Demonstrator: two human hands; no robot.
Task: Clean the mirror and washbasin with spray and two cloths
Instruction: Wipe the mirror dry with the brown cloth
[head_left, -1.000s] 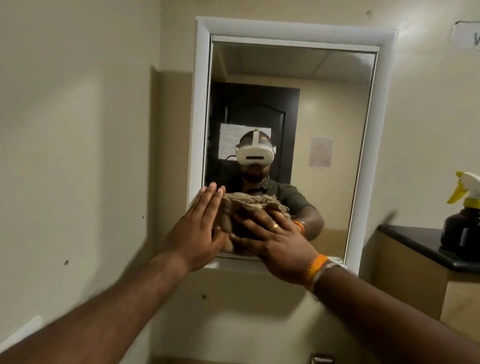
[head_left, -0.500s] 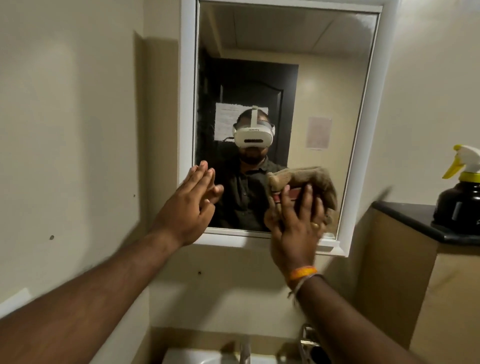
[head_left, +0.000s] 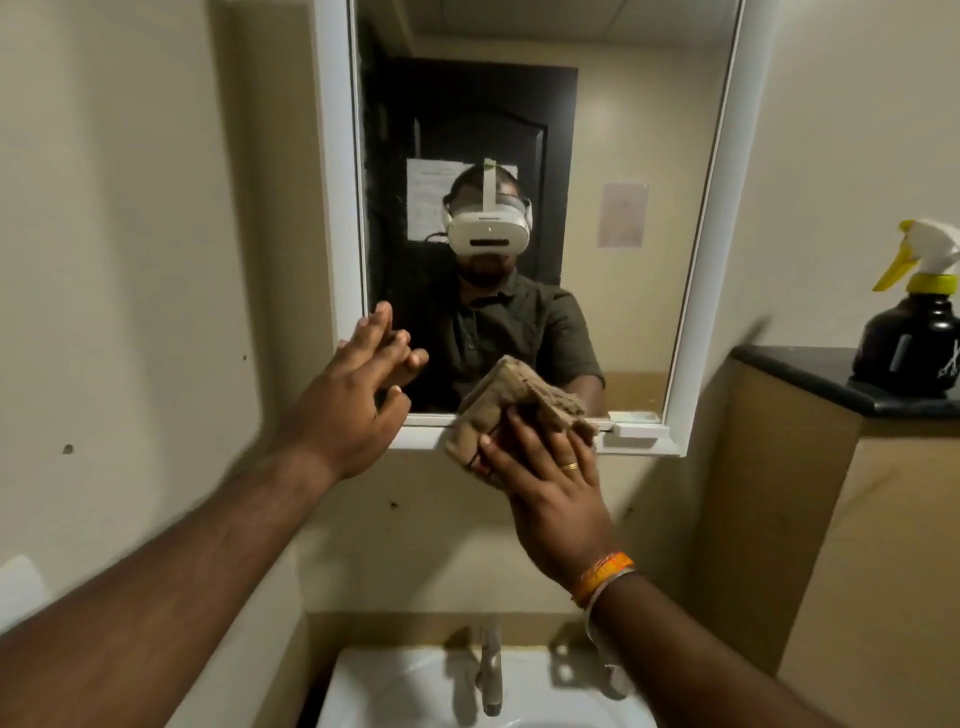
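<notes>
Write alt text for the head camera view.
A right hand presses a folded brown cloth against the bottom edge of a white-framed mirror, while the open left hand steadies its lower left corner. A washbasin sits below.

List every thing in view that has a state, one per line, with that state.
Left hand: open, fingers spread at the mirror's lower left.
Right hand: presses the cloth with straight fingers.
Cloth: folded, on the mirror's bottom edge.
Spray bottle: upright on the counter, untouched.
Tap: no water visible.
</notes>
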